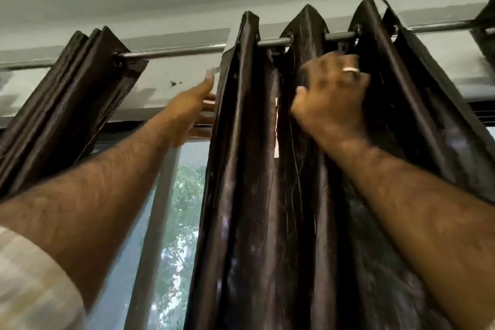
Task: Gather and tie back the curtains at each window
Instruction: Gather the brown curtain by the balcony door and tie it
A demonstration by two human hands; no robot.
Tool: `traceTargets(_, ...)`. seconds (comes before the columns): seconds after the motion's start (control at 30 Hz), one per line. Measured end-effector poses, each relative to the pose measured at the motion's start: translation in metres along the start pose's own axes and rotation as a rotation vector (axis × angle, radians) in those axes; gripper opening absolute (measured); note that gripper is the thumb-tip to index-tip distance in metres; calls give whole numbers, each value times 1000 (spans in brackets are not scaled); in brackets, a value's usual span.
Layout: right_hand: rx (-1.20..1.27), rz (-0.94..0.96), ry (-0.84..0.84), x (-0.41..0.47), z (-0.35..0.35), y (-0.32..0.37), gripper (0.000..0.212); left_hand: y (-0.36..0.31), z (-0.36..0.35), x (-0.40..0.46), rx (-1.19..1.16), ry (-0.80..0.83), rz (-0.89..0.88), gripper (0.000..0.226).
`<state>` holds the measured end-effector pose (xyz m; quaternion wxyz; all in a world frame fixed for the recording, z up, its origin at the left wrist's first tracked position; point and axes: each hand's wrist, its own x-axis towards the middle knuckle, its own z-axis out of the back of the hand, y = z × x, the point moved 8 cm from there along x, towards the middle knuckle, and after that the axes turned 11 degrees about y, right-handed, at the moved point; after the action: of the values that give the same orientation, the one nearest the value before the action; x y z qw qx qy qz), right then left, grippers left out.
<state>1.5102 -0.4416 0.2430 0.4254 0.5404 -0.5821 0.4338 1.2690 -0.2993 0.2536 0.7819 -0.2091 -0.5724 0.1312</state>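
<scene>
Gathering underway: right hand (332, 94) grips dark glossy satin curtain (267, 195) folds, left hand (192, 107) flat against its left edge; untied.

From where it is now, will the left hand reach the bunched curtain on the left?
Probably yes: the left hand sits at the middle curtain's edge, and only bare rod and window separate it from the bunched curtain.

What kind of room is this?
Probably a room in a home, seen right by a window. Dark curtains hang from a metal rod under the ceiling, and trees show outside.
</scene>
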Motion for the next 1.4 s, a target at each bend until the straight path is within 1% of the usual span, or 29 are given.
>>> traceTargets(0.03,20,-107,9,2,5,-22,57,-6,-8,2,23,-2,-24,66)
traceTargets(0.1,258,-347,215,8,-12,-62,80,-17,-24,6,56,-4,-69,64)
traceTargets(0.13,417,-420,334,8,-29,-72,82,-22,-30,6,65,1,-82,62)
traceTargets(0.17,551,-444,430,6,-43,-72,74,-24,-33,7,59,6,-87,62)
traceTargets(0.2,601,-423,487,4,-50,-68,61,-26,-34,7,39,2,-91,63)
traceTargets(0.23,577,-378,506,1,-51,-61,52,-28,-33,9,8,-9,-92,64)
traceTargets(0.3,552,-313,485,2,-52,-43,47,-31,-29,10,-72,-37,-99,66)
traceTargets(0.37,624,-225,517,4,-61,-11,47,-34,-26,10,-129,-34,-100,76)
traceTargets(0.47,762,13,731,5,-88,51,61,-37,-24,9,-121,-2,-110,93)
traceTargets(0.57,745,116,906,8,-86,76,63,-33,-9,9,-99,-55,-107,102)
traceTargets(0.63,688,93,892,15,-78,62,52,-27,1,9,-104,-109,-87,100)
traceTargets(0.67,673,58,812,21,-70,47,42,-24,4,8,-107,-131,-73,98)
traceTargets(0.7,588,25,661,28,-59,25,34,-21,6,8,-107,-143,-62,97)
traceTargets(0.73,418,-1,466,33,-39,2,32,-18,6,9,-104,-151,-50,96)
traceTargets(0.77,227,-43,276,33,-19,-21,38,-16,6,11,-98,-156,-39,96)
traceTargets(0.8,92,-90,131,32,-6,-43,48,-14,3,13,-93,-158,-32,95)
traceTargets(0.83,42,-163,70,30,-1,-65,58,-12,1,15,-84,-151,-28,94)
traceTargets(0.87,65,-245,87,29,-3,-85,65,-12,-6,17,-72,-135,-33,92)
traceTargets(0.93,159,-412,226,27,-21,-114,73,-16,-22,23,-64,-101,-56,87)
traceTargets(0.97,214,-462,310,26,-32,-121,70,-19,-30,27,-72,-85,-81,84)
traceTargets(1.0,274,-469,390,25,-44,-120,61,-25,-39,28,-72,-59,-117,80)
traceTargets(1.07,343,-359,463,28,-54,-100,42,-37,-58,32,-44,-2,-192,79)
traceTargets(1.13,445,-220,474,32,-61,-66,29,-48,-73,35,-26,33,-240,82)
traceTargets(1.17,524,-159,518,33,-66,-45,25,-51,-78,36,-33,53,-245,85)
traceTargets(1.2,619,-93,586,33,-70,-22,25,-52,-84,37,-59,72,-242,90)
traceTargets(1.27,773,58,743,31,-81,17,37,-49,-84,40,-131,67,-199,101)
traceTargets(1.33,804,161,872,30,-83,33,38,-43,-68,43,-185,14,-165,101)
traceTargets(1.37,798,199,896,31,-79,32,34,-41,-59,44,-181,-15,-152,99)
traceTargets(1.4,799,240,851,32,-71,27,29,-40,-51,43,-166,-39,-137,98)
